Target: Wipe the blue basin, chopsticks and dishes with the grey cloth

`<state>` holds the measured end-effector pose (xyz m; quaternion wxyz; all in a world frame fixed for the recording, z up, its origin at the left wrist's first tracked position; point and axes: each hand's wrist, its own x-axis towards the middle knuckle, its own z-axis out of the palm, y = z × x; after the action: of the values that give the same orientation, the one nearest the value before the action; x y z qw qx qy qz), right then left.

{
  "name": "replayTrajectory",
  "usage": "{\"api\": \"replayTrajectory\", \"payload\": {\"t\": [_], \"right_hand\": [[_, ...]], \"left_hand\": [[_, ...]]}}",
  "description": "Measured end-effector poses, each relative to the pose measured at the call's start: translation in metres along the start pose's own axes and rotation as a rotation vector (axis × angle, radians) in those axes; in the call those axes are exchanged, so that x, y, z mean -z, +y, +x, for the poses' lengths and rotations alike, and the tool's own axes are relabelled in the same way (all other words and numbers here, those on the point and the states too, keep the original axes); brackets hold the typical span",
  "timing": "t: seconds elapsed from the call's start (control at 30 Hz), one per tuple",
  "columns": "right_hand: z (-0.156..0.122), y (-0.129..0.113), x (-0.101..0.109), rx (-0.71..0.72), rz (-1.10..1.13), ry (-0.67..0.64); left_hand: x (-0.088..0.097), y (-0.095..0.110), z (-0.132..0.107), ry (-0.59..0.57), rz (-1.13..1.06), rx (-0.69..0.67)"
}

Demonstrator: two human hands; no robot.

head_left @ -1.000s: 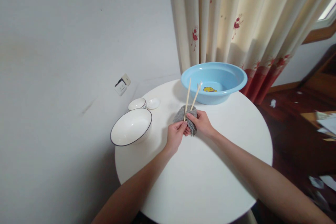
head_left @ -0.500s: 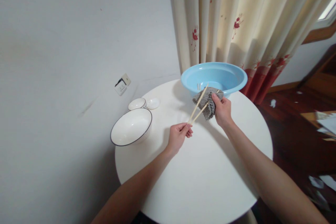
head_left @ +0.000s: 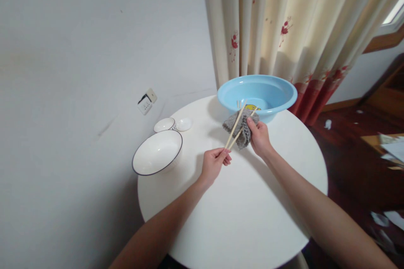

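My left hand (head_left: pixel 216 163) is closed around the near ends of two pale chopsticks (head_left: pixel 235 129), which point away and spread apart into a narrow V. In my right hand (head_left: pixel 260 138) is a grey cloth (head_left: pixel 245 138), pinched between thumb and fingers. The cloth lies against the chopsticks, folded around the right one, and the far tips stick out beyond it. Both hands are above the white round table (head_left: pixel 233 210). Just past the cloth stands a light blue basin (head_left: pixel 227 88), with a yellow picture on its inside bottom.
On the table's left are a large white bowl (head_left: pixel 158 153) with a dark rim, a smaller bowl (head_left: pixel 164 125) and a small white dish (head_left: pixel 184 124). The wall (head_left: pixel 78 71) with a socket (head_left: pixel 145 105) borders that side. A curtain (head_left: pixel 268 21) hangs behind the basin.
My right hand has moved the cloth left and nearer along the chopsticks. More of the basin's yellow picture now shows. The left hand has hardly moved.
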<state>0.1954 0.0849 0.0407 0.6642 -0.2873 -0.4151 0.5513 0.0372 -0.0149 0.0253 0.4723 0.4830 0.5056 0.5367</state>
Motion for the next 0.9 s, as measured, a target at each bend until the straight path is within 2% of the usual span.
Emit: {"api": "replayTrajectory", "payload": {"t": [0.2, 0.33, 0.47, 0.7, 0.9], "right_hand": [[-0.027, 0.008, -0.017, -0.068, -0.227, -0.19], [-0.04, 0.013, -0.023, -0.177, -0.195, -0.366], [-0.042, 0.017, -0.023, -0.201, -0.166, -0.426], [-0.04, 0.01, -0.023, -0.174, -0.21, -0.388], [-0.022, 0.012, -0.013, -0.041, -0.309, -0.195]], "left_hand": [[0.0, 0.0, 0.003, 0.03, 0.008, -0.025], [0.0, 0.003, 0.004, 0.06, 0.019, -0.037], [-0.001, 0.008, 0.002, 0.066, 0.022, -0.039], [-0.001, 0.009, 0.002, 0.052, 0.022, -0.029], [-0.001, 0.006, 0.003, 0.036, -0.017, -0.002]]}}
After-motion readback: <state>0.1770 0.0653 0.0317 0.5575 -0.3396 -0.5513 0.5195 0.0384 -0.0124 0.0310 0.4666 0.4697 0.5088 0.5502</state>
